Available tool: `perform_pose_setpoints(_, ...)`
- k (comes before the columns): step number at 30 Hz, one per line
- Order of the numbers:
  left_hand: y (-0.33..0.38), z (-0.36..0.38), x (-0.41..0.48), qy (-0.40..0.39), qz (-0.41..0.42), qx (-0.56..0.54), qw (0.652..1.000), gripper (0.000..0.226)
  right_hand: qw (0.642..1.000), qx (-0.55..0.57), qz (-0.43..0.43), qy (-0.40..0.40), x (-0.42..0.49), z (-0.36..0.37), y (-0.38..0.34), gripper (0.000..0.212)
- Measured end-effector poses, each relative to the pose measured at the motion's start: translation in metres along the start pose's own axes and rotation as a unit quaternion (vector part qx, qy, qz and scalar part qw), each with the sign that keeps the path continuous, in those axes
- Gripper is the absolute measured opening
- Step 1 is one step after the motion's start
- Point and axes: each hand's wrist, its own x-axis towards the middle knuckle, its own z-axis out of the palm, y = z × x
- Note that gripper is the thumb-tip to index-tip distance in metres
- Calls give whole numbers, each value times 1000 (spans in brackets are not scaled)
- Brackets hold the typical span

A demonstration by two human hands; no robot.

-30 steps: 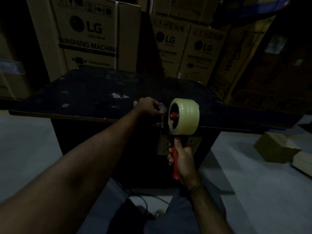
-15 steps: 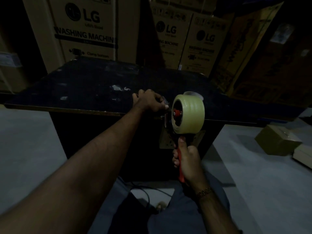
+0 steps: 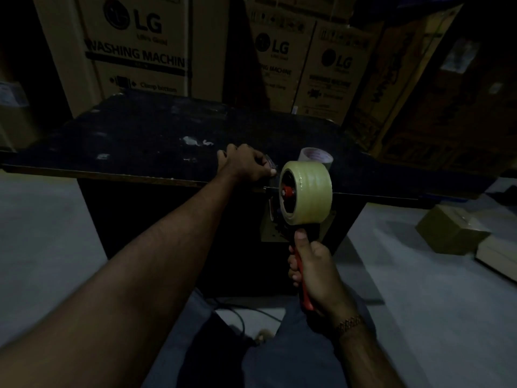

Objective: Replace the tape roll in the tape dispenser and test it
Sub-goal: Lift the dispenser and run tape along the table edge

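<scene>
Full tape roll (image 3: 307,191) seated on dispenser (image 3: 275,211) at table (image 3: 140,135) edge, right hand (image 3: 316,275) clenched around red handle (image 3: 305,292), left hand (image 3: 246,163) pinching at dispenser's front; light, rigid tool, best gripped by handle, loose tape likely sticky.

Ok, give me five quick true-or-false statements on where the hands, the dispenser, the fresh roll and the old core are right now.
1. The right hand grips the red handle of the tape dispenser. True.
2. The full, pale translucent tape roll lies loose on the dark tabletop. False: it sits on the dispenser's red hub, held up at the table's near edge.
3. The left hand is closed at the dispenser's front end, beside the roll. True.
4. A nearly empty white tape core stands on the tabletop behind the roll. True.
5. The left hand rests flat on the grey floor. False: it is up at the table edge.
</scene>
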Motion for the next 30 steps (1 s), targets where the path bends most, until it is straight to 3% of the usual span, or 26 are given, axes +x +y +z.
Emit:
perform_pose_setpoints(14, 2, -1, 0, -4, -4, 22, 1000, 29, 999, -2, 14, 47, 7, 19, 2, 46)
perform_pose_setpoints(19, 2, -3, 0, -13, -2, 26, 1000, 13, 998, -62, -2, 10, 12, 7, -1, 43)
perform_pose_setpoints(24, 1, -1, 0, -1, -5, 3, 1000, 18, 995, -97, -17, 8, 16, -7, 2, 46)
perform_pose_setpoints(30, -1, -1, 2, -11, -6, 0, 1000, 34, 999, 23, 41, 18, 10, 15, -13, 51)
